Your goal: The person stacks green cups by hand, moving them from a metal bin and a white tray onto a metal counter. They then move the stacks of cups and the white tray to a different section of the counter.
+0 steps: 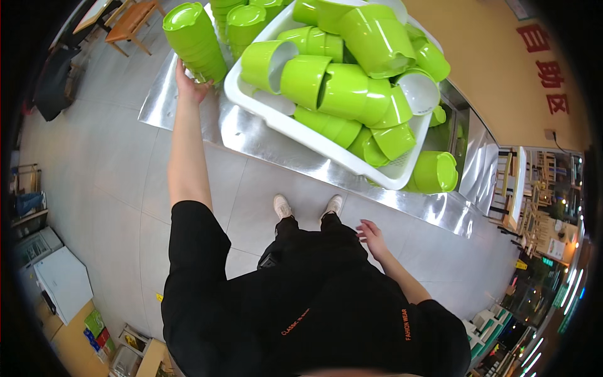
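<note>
My left hand (pixel 192 88) reaches out to the far left of the steel counter (pixel 245 134). Its fingers and thumb grip the low end of a tall stack of lime-green bowls (pixel 195 42), nested upside down. Beside that stack stands a white plastic basket (pixel 301 139), heaped with lime-green bowls (pixel 353 92) that have white insides. Many of these lie on their sides, some nested together. Near my right thigh, away from the counter, my right hand (pixel 373 238) hangs with its fingers slightly apart and holds nothing.
More inverted stacks of green bowls (pixel 246 28) stand behind the basket's left side. Another green stack (pixel 433 172) lies by its right corner. A tan wall (pixel 476 61) with red characters rises beyond. Wooden chairs (pixel 134 23) and a white cabinet (pixel 63 282) are off to the left.
</note>
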